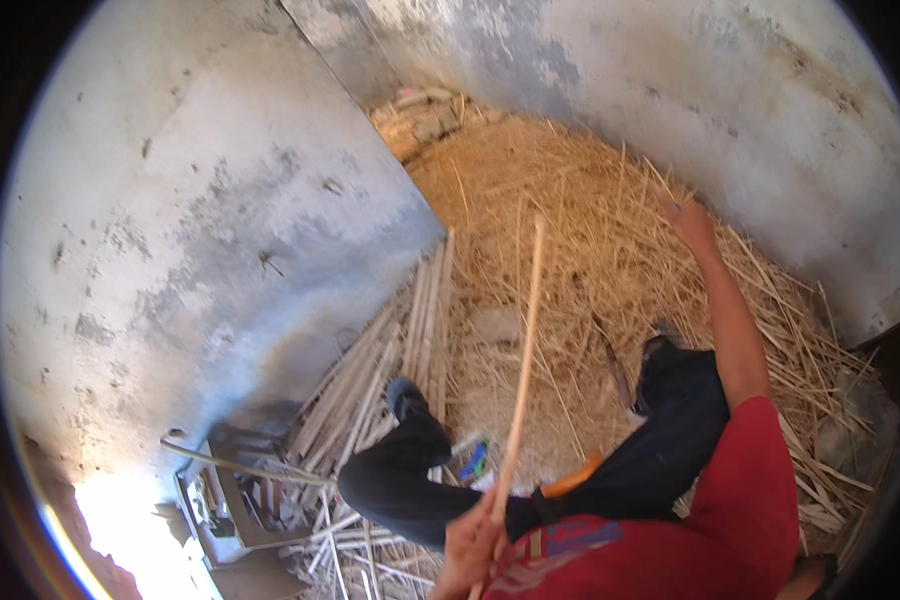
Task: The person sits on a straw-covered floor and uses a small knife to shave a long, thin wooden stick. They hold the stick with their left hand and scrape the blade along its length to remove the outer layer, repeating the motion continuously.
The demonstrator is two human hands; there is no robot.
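My left hand (473, 545) grips the lower end of a long pale wooden stick (527, 365), which looks like a stripped cane or bamboo piece. The stick rises from my waist, slightly bowed, with its far end over the floor litter. My right arm reaches out to the far right, where my right hand (688, 222) hovers over or near a heap of thin straw-coloured strips (610, 190) by the wall. Its fingers look stretched and apart, though small and slightly blurred. Beside my right thigh shows an orange handle-like piece (573, 475), partly hidden by my leg.
Bundled long strips (425, 310) lie beyond my left foot. A dark metal frame or machine (232, 490) stands at the left, a thin rod (250, 465) across it. Between my legs are a small blue-green item (475, 458) and a dark narrow tool (615, 370). Stained walls (220, 200) enclose the space.
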